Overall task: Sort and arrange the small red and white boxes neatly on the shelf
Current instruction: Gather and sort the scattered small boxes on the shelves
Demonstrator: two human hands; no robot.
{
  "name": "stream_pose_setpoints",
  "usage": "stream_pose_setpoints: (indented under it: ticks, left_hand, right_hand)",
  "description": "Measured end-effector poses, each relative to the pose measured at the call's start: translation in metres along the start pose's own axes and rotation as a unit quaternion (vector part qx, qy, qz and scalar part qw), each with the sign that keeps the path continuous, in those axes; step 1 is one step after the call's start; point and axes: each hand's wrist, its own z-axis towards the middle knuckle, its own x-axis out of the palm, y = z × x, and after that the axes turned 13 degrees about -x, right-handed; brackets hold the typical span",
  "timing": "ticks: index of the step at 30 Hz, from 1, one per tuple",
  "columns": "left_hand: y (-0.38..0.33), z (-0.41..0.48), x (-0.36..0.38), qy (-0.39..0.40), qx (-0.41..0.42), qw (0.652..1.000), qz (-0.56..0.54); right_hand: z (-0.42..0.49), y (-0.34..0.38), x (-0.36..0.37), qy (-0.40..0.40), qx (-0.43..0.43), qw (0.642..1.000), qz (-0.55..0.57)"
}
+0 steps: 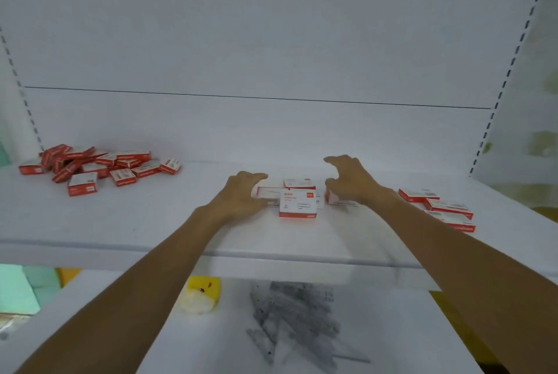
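Observation:
A small cluster of red and white boxes [297, 203] sits in the middle of the white shelf [151, 222]. My left hand [241, 195] lies on the cluster's left side, fingers curled over a flat box [267, 192]. My right hand [350, 180] hovers over the right side, fingers spread and bent, its heel above another box [335, 198]. Whether it touches that box I cannot tell. A messy pile of the same boxes [99, 165] lies at the far left. Three boxes [440, 209] lie in a loose row at the right.
The shelf's back panel [271, 56] rises behind the boxes, with slotted uprights [510, 65] at both sides. On the lower shelf lie a yellow and white soft item [200, 295] and a heap of grey thin pieces [299, 313]. Green items [21, 289] sit at lower left.

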Motion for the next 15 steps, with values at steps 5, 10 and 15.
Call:
stream_pose_setpoints:
  ticks: [5,10,15]
  left_hand:
    - [0.042,-0.040,-0.038,-0.112,-0.076,0.991,-0.013]
    - [0.108,-0.116,-0.085,-0.218,-0.180,0.959,0.002]
    - [0.177,-0.200,-0.143,-0.291,-0.299,0.909,0.028]
  right_hand:
    - [0.034,0.078,0.007,-0.078,-0.140,0.987,0.026]
    - [0.047,0.196,0.056,-0.073,-0.275,0.954,0.096]
    - [0.034,0.322,0.101,-0.022,-0.378,0.915,0.142]
